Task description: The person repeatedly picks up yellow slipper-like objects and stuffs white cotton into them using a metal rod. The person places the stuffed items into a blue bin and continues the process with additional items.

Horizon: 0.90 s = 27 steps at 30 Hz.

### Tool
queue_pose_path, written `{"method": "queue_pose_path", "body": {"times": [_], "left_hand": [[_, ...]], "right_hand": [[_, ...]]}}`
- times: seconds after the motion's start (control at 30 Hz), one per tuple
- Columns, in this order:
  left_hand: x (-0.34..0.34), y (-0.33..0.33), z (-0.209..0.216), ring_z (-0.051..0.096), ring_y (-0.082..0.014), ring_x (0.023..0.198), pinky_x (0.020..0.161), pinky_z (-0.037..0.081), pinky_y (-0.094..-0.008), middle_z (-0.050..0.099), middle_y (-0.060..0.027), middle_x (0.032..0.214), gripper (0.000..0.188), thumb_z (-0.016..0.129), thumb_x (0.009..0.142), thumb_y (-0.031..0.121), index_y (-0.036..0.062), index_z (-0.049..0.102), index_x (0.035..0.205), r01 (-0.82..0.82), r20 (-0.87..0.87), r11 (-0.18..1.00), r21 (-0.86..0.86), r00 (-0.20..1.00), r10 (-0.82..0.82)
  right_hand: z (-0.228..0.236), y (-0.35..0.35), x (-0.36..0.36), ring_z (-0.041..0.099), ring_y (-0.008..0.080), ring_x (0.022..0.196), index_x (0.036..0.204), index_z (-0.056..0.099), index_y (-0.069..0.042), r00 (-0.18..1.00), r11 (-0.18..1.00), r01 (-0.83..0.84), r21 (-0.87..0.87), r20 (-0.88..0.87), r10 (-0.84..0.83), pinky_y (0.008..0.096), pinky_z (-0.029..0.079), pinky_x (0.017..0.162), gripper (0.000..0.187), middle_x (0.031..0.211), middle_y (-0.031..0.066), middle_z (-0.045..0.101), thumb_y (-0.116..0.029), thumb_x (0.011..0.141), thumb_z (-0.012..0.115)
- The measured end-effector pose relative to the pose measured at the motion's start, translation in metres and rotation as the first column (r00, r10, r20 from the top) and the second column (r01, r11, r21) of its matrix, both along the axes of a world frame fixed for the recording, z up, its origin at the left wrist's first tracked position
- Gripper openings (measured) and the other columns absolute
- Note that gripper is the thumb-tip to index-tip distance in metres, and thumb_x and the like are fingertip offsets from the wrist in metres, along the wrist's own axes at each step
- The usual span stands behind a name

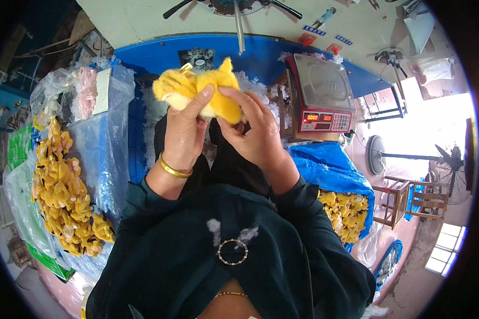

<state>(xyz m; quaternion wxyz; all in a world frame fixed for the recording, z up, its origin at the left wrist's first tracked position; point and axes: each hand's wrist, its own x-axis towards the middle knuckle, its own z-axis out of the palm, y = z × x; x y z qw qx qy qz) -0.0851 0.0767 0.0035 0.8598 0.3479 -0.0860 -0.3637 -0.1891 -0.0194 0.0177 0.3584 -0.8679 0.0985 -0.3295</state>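
Note:
A yellow plush toy (198, 85) with a pale underside is held up in front of me between both hands. My left hand (189, 119) grips its near side, the thumb pressed on the plush. My right hand (258, 125) has its fingers and thumb closed on the toy's right end. A small tag sticks up near the toy's left end. Fingers on the far side of the toy are hidden. Just beyond it lies white stuffing fluff (255, 87) against a blue panel.
A pile of yellow plush pieces (64, 191) lies on plastic sheeting at left. More yellow pieces (346, 215) fill a blue-lined bag at right. A digital scale (324, 93) stands at the right, below a machine with a metal nozzle (239, 29). Fans and a wooden chair (428, 204) are farther right.

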Motion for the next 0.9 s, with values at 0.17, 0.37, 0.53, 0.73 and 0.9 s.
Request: {"method": "queue_pose_path", "body": {"times": [0.17, 0.37, 0.53, 0.73, 0.9], "left_hand": [[0.002, 0.006, -0.006, 0.057, -0.0105, 0.084, 0.069, 0.047, -0.0225, 0.06, -0.0051, 0.108, 0.037, 0.061, 0.089, 0.007, 0.0052, 0.048, 0.124, 0.078, 0.068, 0.997, -0.002, 0.995, -0.078], [0.006, 0.011, -0.005, 0.042, -0.0045, 0.052, 0.047, 0.034, -0.0182, 0.059, -0.0059, 0.097, 0.032, 0.054, 0.089, 0.003, 0.0012, 0.049, 0.121, 0.088, 0.112, 0.994, 0.07, 0.989, -0.095], [0.0, 0.008, 0.005, 0.04, -0.0035, 0.049, 0.043, 0.03, -0.0159, 0.06, -0.0064, 0.093, 0.029, 0.052, 0.091, 0.004, 0.0001, 0.05, 0.12, 0.005, 0.138, 0.993, 0.122, 0.99, -0.022], [0.006, 0.009, -0.01, 0.04, -0.0037, 0.049, 0.043, 0.031, -0.0166, 0.06, -0.0076, 0.096, 0.033, 0.052, 0.093, 0.006, 0.0013, 0.046, 0.124, 0.09, 0.145, 0.985, 0.148, 0.983, -0.112], [0.002, 0.006, -0.013, 0.042, -0.0042, 0.053, 0.047, 0.034, -0.0184, 0.06, -0.005, 0.087, 0.031, 0.054, 0.091, 0.008, 0.0025, 0.049, 0.121, 0.063, 0.063, 0.992, 0.107, 0.996, -0.07]], "right_hand": [[0.002, 0.0, -0.001, 0.065, 0.0257, 0.093, 0.118, 0.059, -0.006, 0.999, 0.99, 0.038, 0.139, 0.028, -0.042, 0.0286, 0.053, 0.076, 0.047, 0.108, 0.0158, 0.062, 0.0, 0.072, 0.071], [0.002, 0.001, 0.0, 0.066, 0.0198, 0.091, 0.116, 0.06, -0.005, 0.997, 0.966, 0.07, 0.249, 0.018, -0.076, 0.0265, 0.054, 0.074, 0.044, 0.106, 0.0129, 0.064, -0.001, 0.073, 0.071], [0.006, 0.002, -0.001, 0.067, 0.0238, 0.088, 0.115, 0.06, -0.003, 0.996, 0.98, 0.092, 0.176, -0.026, -0.089, 0.0291, 0.054, 0.072, 0.043, 0.1, 0.0152, 0.065, -0.004, 0.073, 0.071], [0.009, -0.005, -0.003, 0.064, 0.0379, 0.082, 0.112, 0.061, -0.002, 0.994, 0.998, 0.06, -0.018, -0.088, -0.062, 0.0363, 0.053, 0.074, 0.042, 0.096, 0.021, 0.064, -0.009, 0.071, 0.071], [0.009, -0.005, -0.003, 0.063, 0.0378, 0.079, 0.108, 0.062, -0.002, 0.988, 0.993, 0.037, -0.112, -0.145, -0.053, 0.0379, 0.052, 0.069, 0.04, 0.09, 0.0194, 0.063, -0.01, 0.07, 0.071]]}}
